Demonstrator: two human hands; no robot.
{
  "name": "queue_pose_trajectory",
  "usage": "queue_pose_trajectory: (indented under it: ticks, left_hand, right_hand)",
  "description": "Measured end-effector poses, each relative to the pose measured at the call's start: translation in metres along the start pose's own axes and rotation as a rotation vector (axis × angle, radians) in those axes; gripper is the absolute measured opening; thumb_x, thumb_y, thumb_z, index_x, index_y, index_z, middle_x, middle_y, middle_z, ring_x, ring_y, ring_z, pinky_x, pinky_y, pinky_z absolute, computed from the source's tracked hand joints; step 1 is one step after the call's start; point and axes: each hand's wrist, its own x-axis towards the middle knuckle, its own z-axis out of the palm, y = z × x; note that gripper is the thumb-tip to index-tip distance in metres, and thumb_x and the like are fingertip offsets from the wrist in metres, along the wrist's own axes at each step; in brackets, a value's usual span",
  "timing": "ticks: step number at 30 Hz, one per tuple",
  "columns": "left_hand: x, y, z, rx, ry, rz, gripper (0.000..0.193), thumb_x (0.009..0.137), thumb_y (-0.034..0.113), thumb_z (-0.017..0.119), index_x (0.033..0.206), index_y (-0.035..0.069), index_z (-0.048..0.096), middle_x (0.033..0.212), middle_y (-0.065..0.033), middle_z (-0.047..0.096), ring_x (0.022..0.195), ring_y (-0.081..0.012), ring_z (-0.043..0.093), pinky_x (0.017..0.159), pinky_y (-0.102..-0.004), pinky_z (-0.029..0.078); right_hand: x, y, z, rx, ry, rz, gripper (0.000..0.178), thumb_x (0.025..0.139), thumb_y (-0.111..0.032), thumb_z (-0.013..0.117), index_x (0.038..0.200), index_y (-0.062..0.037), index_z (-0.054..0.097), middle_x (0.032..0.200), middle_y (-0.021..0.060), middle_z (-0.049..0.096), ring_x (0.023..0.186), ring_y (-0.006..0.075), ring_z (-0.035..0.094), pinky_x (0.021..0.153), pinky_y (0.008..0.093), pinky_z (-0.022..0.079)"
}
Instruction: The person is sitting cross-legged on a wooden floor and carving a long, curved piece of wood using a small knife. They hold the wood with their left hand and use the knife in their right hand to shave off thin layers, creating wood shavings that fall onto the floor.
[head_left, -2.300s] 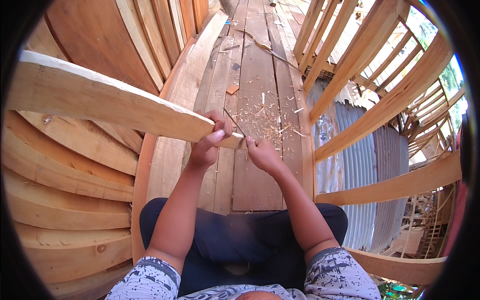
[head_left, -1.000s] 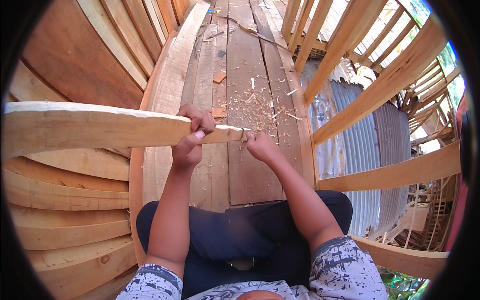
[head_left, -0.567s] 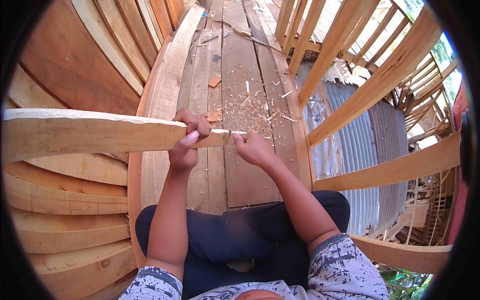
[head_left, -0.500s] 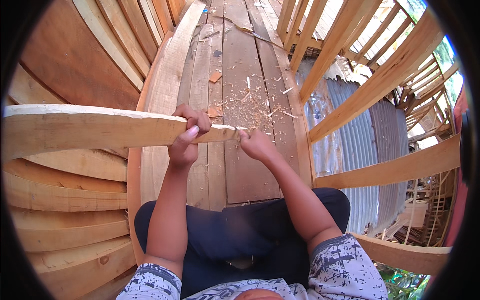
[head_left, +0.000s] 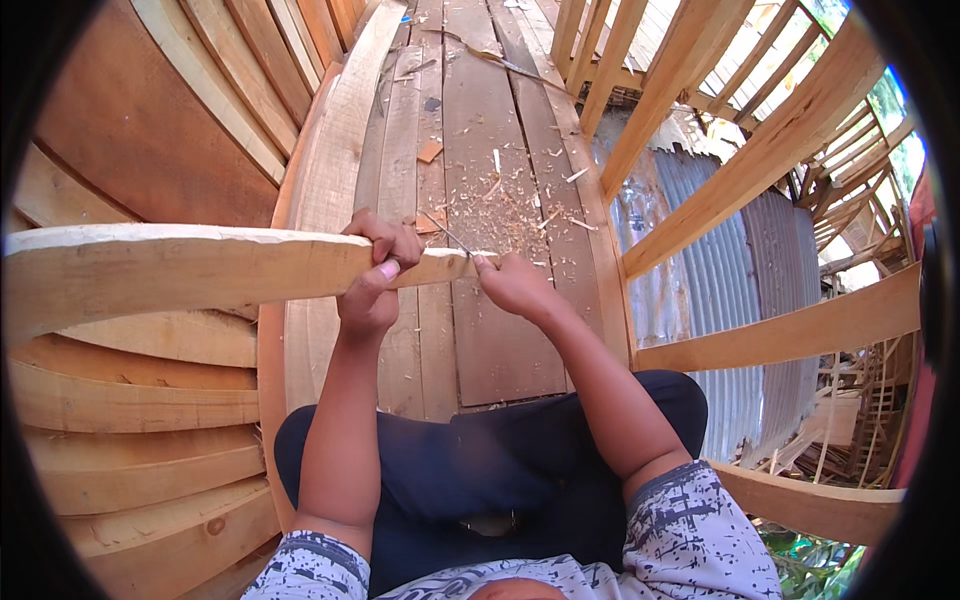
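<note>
A long pale wooden plank [head_left: 190,270] runs across in front of me from the left, its top edge whitish and freshly cut. My left hand [head_left: 380,265] is closed around it near its right end, fingers over the top and thumb on the near face. At that right end, my right hand [head_left: 517,285] is closed on a knife [head_left: 446,232] whose thin dark blade slants up and to the left over the plank's edge. The knife's handle is hidden in the fist. Whether the blade touches the wood, I cannot tell.
Wood shavings [head_left: 515,210] and orange chips [head_left: 429,152] litter the board floor [head_left: 485,100]. A slatted wooden wall [head_left: 160,395] stands left; railing posts [head_left: 745,165] rise right, with corrugated metal sheets [head_left: 720,300] below. My bent legs [head_left: 470,470] are close beneath my arms.
The knife blade, hardly visible before, now shows slanting up-left from my right fist. The plank's left part sits slightly lower in the picture. Both hands keep their grip in nearly the same place.
</note>
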Motion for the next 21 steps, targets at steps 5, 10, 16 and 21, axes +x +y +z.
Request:
queue_pose_trajectory:
  ticks: [5,10,16,21]
  left_hand:
    - [0.006,-0.003,0.006,-0.017,-0.007,0.013,0.023,0.069,0.012,0.054,0.079,0.011,0.033,0.066,-0.0012,0.034,0.061,-0.014,0.032,0.067,-0.0323,0.035]
    - [0.004,-0.008,0.009,0.031,0.145,0.08,0.02,0.073,0.007,0.051,0.082,0.01,0.034,0.068,-0.0019,0.037,0.063,-0.0131,0.033,0.067,-0.0311,0.035]
    - [0.006,-0.006,0.016,0.156,0.344,0.117,0.02,0.075,0.009,0.051,0.084,0.011,0.033,0.07,-0.0025,0.036,0.068,-0.0136,0.037,0.071,-0.0304,0.037]
    - [0.004,-0.014,0.024,0.069,0.307,0.115,0.016,0.079,0.003,0.048,0.088,0.008,0.036,0.075,-0.0033,0.041,0.072,-0.0131,0.039,0.072,-0.0293,0.038]
  right_hand:
    - [0.013,0.016,0.007,0.072,0.13,0.026,0.058,0.099,-0.042,0.048,0.109,0.0123,0.066,0.11,0.0359,0.066,0.111,0.048,0.063,0.097,0.0517,0.048]
    - [0.001,0.004,0.012,0.094,0.103,-0.062,0.057,0.099,-0.042,0.049,0.093,0.0115,0.068,0.097,0.036,0.067,0.097,0.0493,0.066,0.088,0.0524,0.05]
    - [-0.004,-0.015,0.007,0.079,0.096,-0.078,0.06,0.1,-0.043,0.046,0.092,0.013,0.067,0.096,0.0368,0.066,0.096,0.0495,0.066,0.086,0.0526,0.05]
    - [0.022,0.03,0.016,0.137,0.131,-0.03,0.062,0.101,-0.043,0.046,0.095,0.0152,0.067,0.098,0.0369,0.067,0.098,0.0493,0.066,0.088,0.0527,0.05]
